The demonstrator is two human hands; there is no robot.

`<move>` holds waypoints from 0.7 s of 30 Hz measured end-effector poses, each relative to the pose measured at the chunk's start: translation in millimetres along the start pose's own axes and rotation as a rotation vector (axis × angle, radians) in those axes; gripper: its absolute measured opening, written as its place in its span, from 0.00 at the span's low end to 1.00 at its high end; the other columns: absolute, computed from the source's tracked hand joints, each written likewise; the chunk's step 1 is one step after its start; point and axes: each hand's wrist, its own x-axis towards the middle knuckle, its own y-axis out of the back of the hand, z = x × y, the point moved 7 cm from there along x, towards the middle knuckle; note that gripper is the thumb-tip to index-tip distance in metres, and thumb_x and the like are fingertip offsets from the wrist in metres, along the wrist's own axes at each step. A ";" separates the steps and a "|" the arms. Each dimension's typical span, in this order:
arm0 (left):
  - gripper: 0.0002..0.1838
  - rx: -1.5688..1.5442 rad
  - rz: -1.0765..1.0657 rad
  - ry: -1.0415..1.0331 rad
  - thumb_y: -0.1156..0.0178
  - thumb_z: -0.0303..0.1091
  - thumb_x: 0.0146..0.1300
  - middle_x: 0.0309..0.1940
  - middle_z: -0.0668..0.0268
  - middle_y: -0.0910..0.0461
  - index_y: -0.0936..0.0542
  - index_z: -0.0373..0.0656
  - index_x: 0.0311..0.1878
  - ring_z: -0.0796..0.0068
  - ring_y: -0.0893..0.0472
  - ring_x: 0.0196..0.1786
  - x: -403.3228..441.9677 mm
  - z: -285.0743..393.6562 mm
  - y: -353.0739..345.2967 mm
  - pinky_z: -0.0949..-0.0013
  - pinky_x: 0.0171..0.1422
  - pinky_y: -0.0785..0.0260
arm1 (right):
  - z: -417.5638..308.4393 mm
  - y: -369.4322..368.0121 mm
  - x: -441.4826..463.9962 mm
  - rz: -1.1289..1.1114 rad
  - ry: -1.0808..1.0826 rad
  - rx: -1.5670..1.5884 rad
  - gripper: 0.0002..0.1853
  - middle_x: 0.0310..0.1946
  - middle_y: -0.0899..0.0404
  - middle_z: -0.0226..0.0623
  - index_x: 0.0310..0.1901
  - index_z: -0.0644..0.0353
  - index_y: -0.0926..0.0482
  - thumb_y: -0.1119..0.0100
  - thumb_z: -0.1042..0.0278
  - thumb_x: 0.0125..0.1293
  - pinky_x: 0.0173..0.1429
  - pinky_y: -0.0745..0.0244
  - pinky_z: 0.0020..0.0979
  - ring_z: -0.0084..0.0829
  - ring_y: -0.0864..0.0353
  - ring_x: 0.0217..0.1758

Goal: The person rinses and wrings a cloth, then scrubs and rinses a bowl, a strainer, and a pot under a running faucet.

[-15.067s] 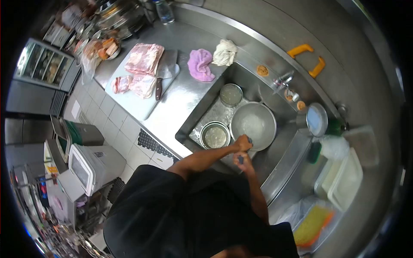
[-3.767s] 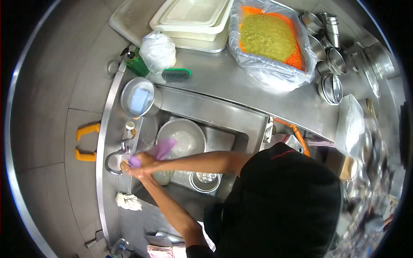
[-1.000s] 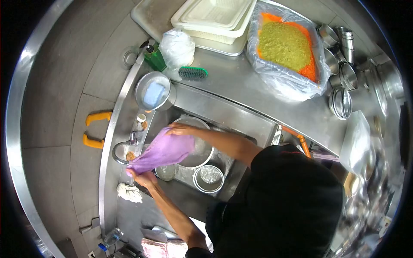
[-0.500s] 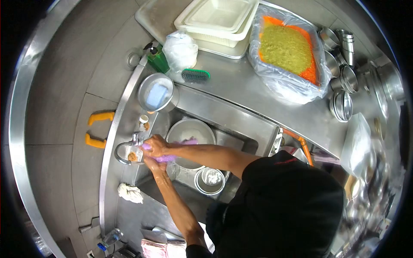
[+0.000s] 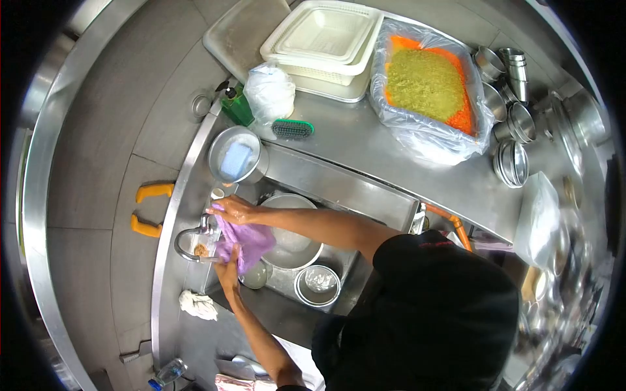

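A purple cloth (image 5: 246, 242) hangs spread between my two hands over the sink, beside the curved faucet (image 5: 186, 244). My right hand (image 5: 235, 210) grips its upper edge close to the faucet base. Lower down, my left hand (image 5: 228, 268) has hold of the opposite edge near the spout. Behind the cloth sits a large round metal bowl (image 5: 293, 251), partly covered by it and by my right forearm. Smaller nested metal bowls (image 5: 317, 287) stand in the sink nearby, and another small bowl (image 5: 256, 274) shows just under the cloth.
A metal pot (image 5: 242, 146) with a blue sponge stands at the sink's corner. Past it are a green brush (image 5: 293, 129), a green pump bottle (image 5: 237, 107) and a plastic-lined tub (image 5: 430, 91) of food. A white rag (image 5: 197, 305) lies on the near ledge.
The purple cloth was bunched between my hands, held close together. Now my hands have moved apart and it hangs opened out.
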 end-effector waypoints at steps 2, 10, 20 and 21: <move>0.21 0.285 -0.075 0.008 0.45 0.42 0.65 0.47 0.62 0.24 0.27 0.35 0.54 0.73 0.24 0.44 4.8 -9.8 0.9 0.68 0.53 0.32 | -13.7 0.9 5.1 -0.120 0.132 0.032 0.27 0.30 0.23 0.54 0.34 0.67 0.24 0.50 0.43 0.64 0.42 0.28 0.46 0.53 0.22 0.37; 0.22 -0.366 0.228 -0.238 0.50 0.29 0.64 0.53 0.58 0.29 0.34 0.34 0.61 0.69 0.28 0.52 -25.6 31.2 -22.2 0.67 0.57 0.36 | -17.3 -64.1 -46.6 -0.517 -0.335 0.481 0.31 0.44 0.22 0.49 0.43 0.69 0.22 0.37 0.44 0.54 0.50 0.28 0.34 0.37 0.23 0.48; 0.40 0.216 0.559 -0.570 0.41 0.19 0.51 0.65 0.50 0.42 0.46 0.37 0.68 0.55 0.37 0.65 -94.4 54.0 -24.9 0.61 0.68 0.44 | 6.7 -97.3 -35.7 -0.003 -0.221 0.210 0.15 0.31 0.19 0.48 0.37 0.65 0.20 0.41 0.67 0.47 0.42 0.26 0.35 0.35 0.18 0.37; 0.41 0.471 0.600 -0.614 0.34 0.27 0.49 0.62 0.51 0.38 0.43 0.36 0.66 0.58 0.33 0.62 -72.8 30.8 -16.5 0.61 0.66 0.42 | -15.8 -84.4 -45.4 -0.120 -0.313 0.275 0.15 0.30 0.19 0.47 0.37 0.65 0.20 0.41 0.67 0.47 0.40 0.26 0.34 0.35 0.19 0.36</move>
